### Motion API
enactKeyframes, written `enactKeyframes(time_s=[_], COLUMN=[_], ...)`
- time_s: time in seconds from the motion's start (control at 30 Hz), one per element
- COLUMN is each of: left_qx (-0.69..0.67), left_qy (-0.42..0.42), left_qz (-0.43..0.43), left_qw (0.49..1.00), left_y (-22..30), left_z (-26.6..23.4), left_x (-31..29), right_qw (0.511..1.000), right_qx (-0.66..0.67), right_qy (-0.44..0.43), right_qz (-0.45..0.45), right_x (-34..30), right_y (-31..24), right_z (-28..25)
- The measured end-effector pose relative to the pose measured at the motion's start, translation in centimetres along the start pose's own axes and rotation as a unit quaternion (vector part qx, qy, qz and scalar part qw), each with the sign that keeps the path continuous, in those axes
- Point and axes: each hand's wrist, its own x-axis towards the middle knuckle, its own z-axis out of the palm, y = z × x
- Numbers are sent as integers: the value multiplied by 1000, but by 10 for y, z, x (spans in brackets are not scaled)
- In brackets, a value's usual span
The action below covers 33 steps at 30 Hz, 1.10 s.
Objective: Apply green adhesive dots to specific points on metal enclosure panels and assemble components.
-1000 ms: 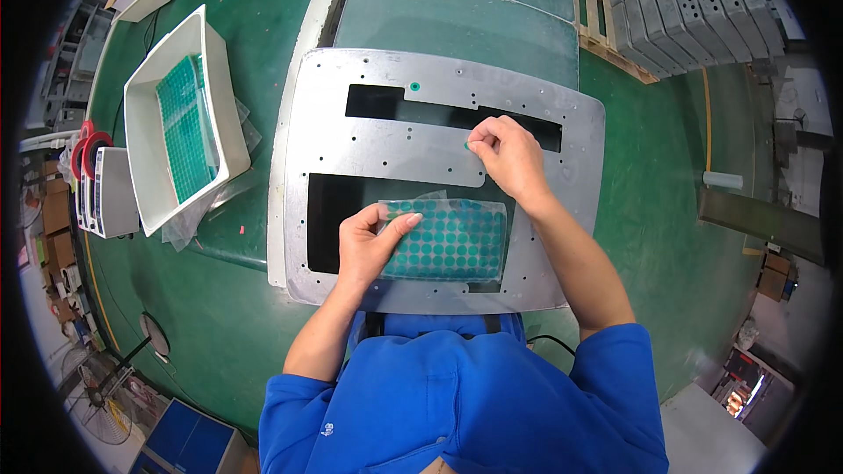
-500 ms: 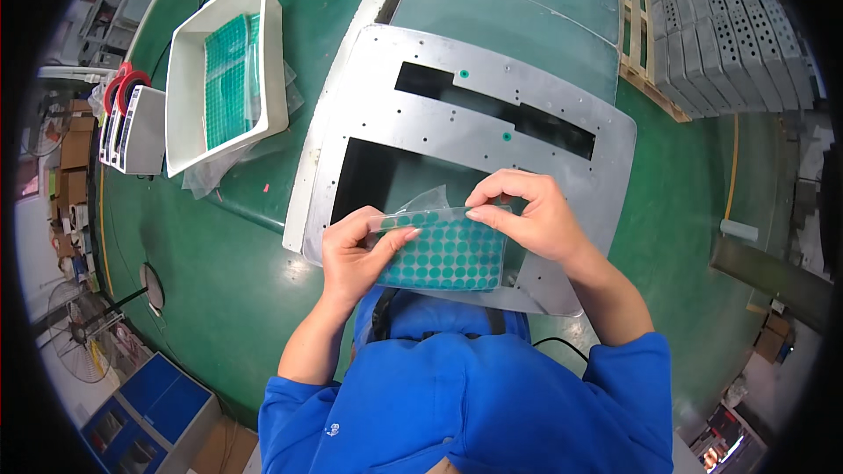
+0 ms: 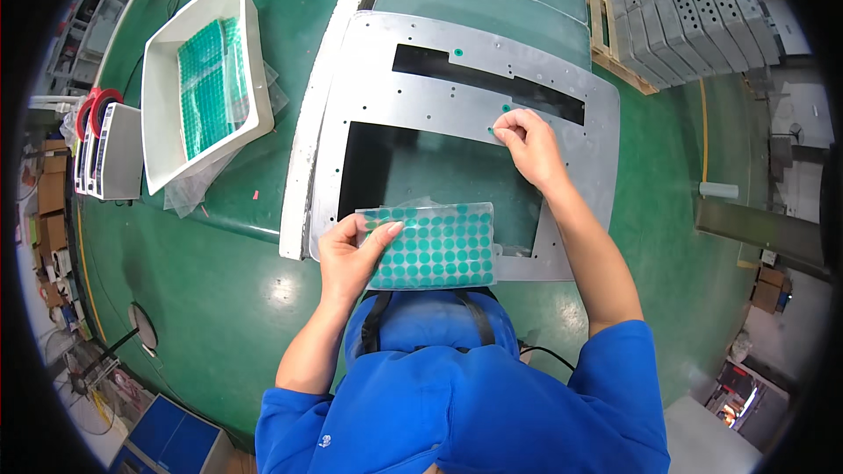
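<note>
A sheet of round green stickers on clear backing is gripped by my left hand, thumb on top at its upper left corner. It is held over the near edge of a flat silver metal panel with rectangular cutouts and small holes. My right hand is over the strip between the two cutouts, thumb and forefinger pinched together. At their tips shows a small round green sticker, partly covered by the fingers. Another green dot lies on the panel just beyond the hand, and one green dot sits farther up.
A white bin with more green sticker sheets stands to the left, beside white boxes and red rolls. Stacked grey perforated metal parts rest on a wooden pallet at far right.
My right hand has moved from the sheet's upper edge forward to the panel, with a green sticker at its fingertips. The left hand still holds the sheet, which now lies flatter.
</note>
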Motion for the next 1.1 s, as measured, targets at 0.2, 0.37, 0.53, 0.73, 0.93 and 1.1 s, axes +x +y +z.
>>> enactKeyframes(time_s=[0.2, 0.37, 0.53, 0.73, 0.93, 1.1], left_qx=[-39, -25, -35, -41, 19, 95], left_qy=[-4, -7, -15, -10, -29, -81], left_qz=[-15, -19, -7, -12, 3, 108], left_qw=[999, 999, 999, 999, 999, 986], left_y=[-2, 0, -2, 6, 38, 38], left_z=[-10, -11, -7, 3, 4, -2], left_x=[-6, -4, 1, 2, -18, -32], right_qw=[998, 994, 994, 995, 992, 925], right_qx=[-66, -104, -108, -81, -89, 228], right_qy=[-11, -6, 2, -17, -40, -293], right_qz=[16, 35, 25, 57, 81, -73], right_x=[5, 6, 6, 9, 19, -74], right_y=[-5, -10, -7, -11, -19, -72], right_z=[4, 6, 7, 1, -14, -48])
